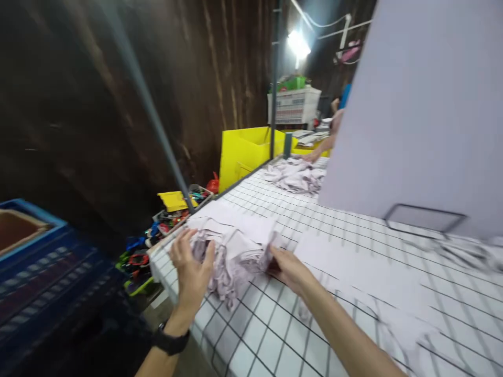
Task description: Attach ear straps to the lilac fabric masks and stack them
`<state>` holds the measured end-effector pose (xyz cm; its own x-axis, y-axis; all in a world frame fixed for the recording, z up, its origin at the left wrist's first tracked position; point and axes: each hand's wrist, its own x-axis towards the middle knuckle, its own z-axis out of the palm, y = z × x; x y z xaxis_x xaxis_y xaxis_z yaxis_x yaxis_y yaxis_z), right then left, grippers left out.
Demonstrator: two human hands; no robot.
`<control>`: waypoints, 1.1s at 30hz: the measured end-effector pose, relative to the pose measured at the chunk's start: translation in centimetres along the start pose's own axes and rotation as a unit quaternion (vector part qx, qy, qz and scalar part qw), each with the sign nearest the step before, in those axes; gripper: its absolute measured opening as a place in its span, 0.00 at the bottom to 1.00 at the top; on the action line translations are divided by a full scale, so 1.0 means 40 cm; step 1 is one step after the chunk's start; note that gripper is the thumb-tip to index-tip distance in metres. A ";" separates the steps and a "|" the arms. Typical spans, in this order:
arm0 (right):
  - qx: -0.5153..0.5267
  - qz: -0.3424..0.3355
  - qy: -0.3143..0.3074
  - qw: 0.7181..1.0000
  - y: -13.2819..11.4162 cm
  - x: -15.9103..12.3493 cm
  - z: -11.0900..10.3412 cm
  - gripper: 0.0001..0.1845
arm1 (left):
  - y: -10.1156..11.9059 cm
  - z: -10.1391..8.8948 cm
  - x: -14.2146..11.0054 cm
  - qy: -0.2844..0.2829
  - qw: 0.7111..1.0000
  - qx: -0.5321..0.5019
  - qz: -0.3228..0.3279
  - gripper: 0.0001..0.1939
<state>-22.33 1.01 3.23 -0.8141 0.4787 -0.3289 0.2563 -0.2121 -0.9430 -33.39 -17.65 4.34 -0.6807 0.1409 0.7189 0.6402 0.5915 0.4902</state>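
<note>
A stack of pale lilac-white fabric pieces [236,246] lies on the grid-patterned white tabletop [267,314], its near edge rumpled and hanging in folds. At the stack's left side, my left hand [190,269] has its fingers and thumb spread apart, fingertips against the cloth; a black band circles that wrist. My right hand [288,269] pinches the right edge of the stack, where the cloth lifts between thumb and fingers; some fingertips are hidden. Just right of that hand, more flat pale fabric pieces [353,267] are laid out.
A large pale panel [408,115] rises on the right, by a black wire frame [426,217]. Behind are a fabric heap [294,175], another person's arm [324,144] and a yellow bin [245,154]. A blue crate [39,277] stands left; cluttered items lie beside the table.
</note>
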 end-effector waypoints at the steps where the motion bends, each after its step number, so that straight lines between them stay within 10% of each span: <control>1: -0.019 -0.005 0.019 1.000 0.003 0.009 0.004 0.18 | 0.031 -0.006 -0.009 0.018 0.999 -0.010 0.038 0.15; 5: -0.119 -0.064 0.082 0.987 0.018 -0.018 -0.042 0.18 | 0.166 0.015 -0.058 -0.010 0.963 -0.143 0.227 0.12; 9: -0.215 -0.151 0.161 0.951 0.039 -0.161 -0.164 0.11 | 0.267 0.133 -0.119 -0.226 0.890 -0.239 0.316 0.15; 14: -0.367 -0.161 0.275 0.874 0.107 -0.352 -0.376 0.14 | 0.318 0.282 -0.154 -0.436 0.831 -0.056 0.342 0.18; 20: -0.435 -0.025 0.455 0.777 0.109 -0.473 -0.753 0.16 | 0.275 0.358 -0.168 -0.404 0.853 0.001 0.330 0.22; 24: -0.460 0.026 0.503 0.731 0.067 -0.396 -0.942 0.17 | 0.318 0.385 -0.231 -0.357 0.861 -0.090 0.350 0.22; 29: -0.489 0.026 0.486 0.724 0.031 -0.221 -0.996 0.21 | 0.475 0.365 -0.318 -0.320 0.834 -0.205 0.400 0.20; 33: -0.503 0.014 0.441 0.743 0.033 -0.223 -0.958 0.19 | 0.569 0.327 -0.327 -0.360 0.806 -0.240 0.403 0.18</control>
<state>5.25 29.11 3.03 -0.2572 0.9523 0.1641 0.8878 0.3000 -0.3490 -14.58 4.38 -0.35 0.1062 0.8523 0.5121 0.9247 -0.2740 0.2642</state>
